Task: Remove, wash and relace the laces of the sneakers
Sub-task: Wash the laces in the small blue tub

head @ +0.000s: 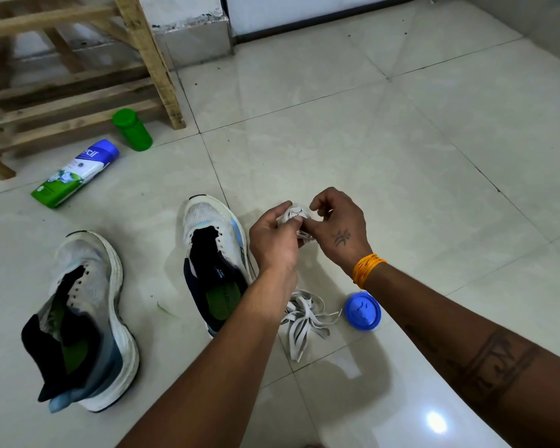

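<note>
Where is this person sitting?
Probably on the floor of a home, maybe by a wash area: glossy floor tiles, a wooden rack, and a detergent bottle lying near the sneakers.

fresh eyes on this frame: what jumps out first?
Centre frame, the left hand and right hand work a bunched white lace between them above the tiled floor. Two unlaced sneakers sit to the left, a second loose lace lies beneath the forearms beside a blue cap.

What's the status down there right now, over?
Both hands, left and right, bunching one lace. Second lace loose on floor. Sneakers unlaced. Nothing blocking.
</note>
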`<action>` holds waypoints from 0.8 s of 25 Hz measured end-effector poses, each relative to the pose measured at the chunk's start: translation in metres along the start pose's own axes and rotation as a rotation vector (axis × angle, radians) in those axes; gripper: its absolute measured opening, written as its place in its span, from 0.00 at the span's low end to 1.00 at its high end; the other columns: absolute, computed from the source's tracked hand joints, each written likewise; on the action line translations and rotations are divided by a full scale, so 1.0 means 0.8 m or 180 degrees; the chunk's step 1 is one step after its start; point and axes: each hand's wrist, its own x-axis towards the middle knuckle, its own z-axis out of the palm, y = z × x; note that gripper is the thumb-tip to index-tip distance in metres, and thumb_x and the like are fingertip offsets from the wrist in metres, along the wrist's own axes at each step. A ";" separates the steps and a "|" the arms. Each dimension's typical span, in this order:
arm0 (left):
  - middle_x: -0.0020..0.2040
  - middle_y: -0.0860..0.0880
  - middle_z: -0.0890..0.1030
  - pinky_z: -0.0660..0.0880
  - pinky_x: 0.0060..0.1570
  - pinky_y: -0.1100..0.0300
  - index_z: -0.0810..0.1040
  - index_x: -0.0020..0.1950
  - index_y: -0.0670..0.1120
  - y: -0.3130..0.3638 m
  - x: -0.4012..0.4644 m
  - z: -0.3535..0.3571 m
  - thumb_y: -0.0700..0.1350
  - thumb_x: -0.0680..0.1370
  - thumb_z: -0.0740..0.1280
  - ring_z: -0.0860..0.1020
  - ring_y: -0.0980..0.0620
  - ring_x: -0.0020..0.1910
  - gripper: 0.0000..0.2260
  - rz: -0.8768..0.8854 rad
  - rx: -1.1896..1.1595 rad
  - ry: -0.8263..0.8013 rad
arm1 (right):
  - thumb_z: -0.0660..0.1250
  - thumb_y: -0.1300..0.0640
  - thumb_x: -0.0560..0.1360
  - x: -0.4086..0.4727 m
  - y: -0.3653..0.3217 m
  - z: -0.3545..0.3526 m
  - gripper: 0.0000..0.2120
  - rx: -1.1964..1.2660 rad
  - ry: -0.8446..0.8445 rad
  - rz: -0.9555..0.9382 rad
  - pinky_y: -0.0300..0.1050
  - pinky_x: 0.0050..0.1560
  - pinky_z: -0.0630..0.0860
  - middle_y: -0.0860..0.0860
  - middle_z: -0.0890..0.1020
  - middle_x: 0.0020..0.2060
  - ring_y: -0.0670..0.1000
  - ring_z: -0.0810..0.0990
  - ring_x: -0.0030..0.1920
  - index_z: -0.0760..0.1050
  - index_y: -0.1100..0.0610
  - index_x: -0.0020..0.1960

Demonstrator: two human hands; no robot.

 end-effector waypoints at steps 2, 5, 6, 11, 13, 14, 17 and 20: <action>0.51 0.41 0.86 0.84 0.38 0.54 0.84 0.58 0.44 0.009 0.004 0.001 0.29 0.76 0.69 0.86 0.43 0.49 0.15 -0.0264 -0.0276 0.0126 | 0.76 0.57 0.69 -0.004 0.004 0.002 0.05 0.0123 -0.0110 -0.0150 0.42 0.40 0.73 0.46 0.80 0.38 0.45 0.77 0.38 0.80 0.50 0.42; 0.51 0.38 0.86 0.82 0.33 0.56 0.84 0.58 0.41 0.020 0.016 -0.002 0.26 0.74 0.65 0.84 0.41 0.42 0.17 -0.0622 -0.0565 0.0369 | 0.71 0.61 0.70 -0.019 0.010 0.004 0.12 0.0026 -0.0582 -0.0888 0.36 0.42 0.74 0.48 0.80 0.45 0.46 0.80 0.44 0.85 0.52 0.51; 0.50 0.38 0.86 0.82 0.32 0.57 0.84 0.58 0.41 0.020 0.019 -0.003 0.26 0.74 0.64 0.83 0.42 0.39 0.18 -0.0671 -0.0561 0.0383 | 0.71 0.63 0.71 -0.019 0.013 0.004 0.14 -0.0113 -0.0635 -0.1149 0.36 0.42 0.75 0.49 0.80 0.46 0.47 0.80 0.45 0.85 0.53 0.54; 0.49 0.39 0.86 0.85 0.43 0.46 0.83 0.57 0.40 0.019 0.008 -0.002 0.27 0.76 0.66 0.85 0.43 0.42 0.15 -0.0569 -0.0445 0.0159 | 0.75 0.63 0.74 -0.007 0.013 0.001 0.08 0.0055 -0.0320 -0.0854 0.39 0.42 0.75 0.46 0.85 0.40 0.45 0.81 0.40 0.87 0.53 0.51; 0.50 0.41 0.87 0.85 0.46 0.46 0.83 0.58 0.42 0.014 0.004 -0.003 0.31 0.76 0.70 0.86 0.44 0.46 0.12 -0.0419 -0.0286 0.0058 | 0.77 0.60 0.72 -0.002 0.010 -0.001 0.04 0.0263 -0.0290 -0.0409 0.39 0.41 0.74 0.46 0.85 0.37 0.44 0.80 0.37 0.85 0.53 0.45; 0.49 0.43 0.87 0.85 0.46 0.48 0.84 0.58 0.43 0.013 0.002 -0.005 0.33 0.76 0.71 0.86 0.44 0.47 0.12 -0.0362 -0.0247 -0.0012 | 0.79 0.59 0.70 0.000 0.011 -0.001 0.05 0.0237 -0.0231 -0.0329 0.39 0.40 0.73 0.46 0.83 0.36 0.44 0.78 0.35 0.84 0.52 0.42; 0.50 0.44 0.86 0.85 0.46 0.52 0.83 0.61 0.44 0.011 -0.001 -0.008 0.32 0.76 0.72 0.86 0.45 0.48 0.15 -0.0272 -0.0156 -0.0184 | 0.79 0.57 0.69 0.006 0.014 0.000 0.04 0.0071 -0.0145 -0.0289 0.39 0.40 0.71 0.47 0.78 0.38 0.43 0.74 0.36 0.85 0.51 0.41; 0.49 0.44 0.86 0.85 0.44 0.52 0.83 0.60 0.44 0.013 0.003 -0.008 0.29 0.76 0.71 0.86 0.44 0.48 0.16 -0.0252 -0.0074 -0.0083 | 0.75 0.61 0.72 0.003 0.008 -0.002 0.08 0.0051 -0.0531 -0.0332 0.40 0.42 0.72 0.50 0.80 0.41 0.44 0.75 0.39 0.88 0.50 0.46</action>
